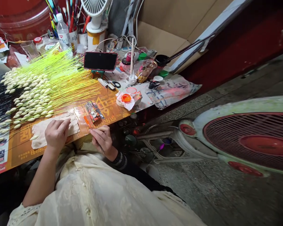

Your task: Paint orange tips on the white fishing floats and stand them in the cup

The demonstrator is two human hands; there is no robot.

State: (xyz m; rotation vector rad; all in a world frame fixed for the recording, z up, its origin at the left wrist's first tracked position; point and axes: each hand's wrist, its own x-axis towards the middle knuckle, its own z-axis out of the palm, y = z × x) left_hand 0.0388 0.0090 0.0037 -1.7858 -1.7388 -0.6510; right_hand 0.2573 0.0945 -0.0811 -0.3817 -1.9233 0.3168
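Observation:
My left hand [56, 133] rests over a pale cloth [40, 127] at the table's front edge, its fingers bent together; whatever they pinch is too small to make out. A thin brush with an orange tip [86, 121] is pinched in my right hand [102, 139], just right of the cloth. Beyond that tip lies a small paint-stained block [93, 111]. Many white buds [35, 100] on thin yellow-green stems [63, 75] cover the table's left side. One bud [34, 137] lies on the cloth's left end. An open pot of orange paint [126, 98] stands at the right.
A phone [100, 61] stands upright at the table's back, with scissors [115, 84] near it. Behind are a small fan [95, 9], a bottle [63, 31] and brushes in cups. Paint jars [143, 69] crowd the back right. A stool [250, 135] stands on the floor.

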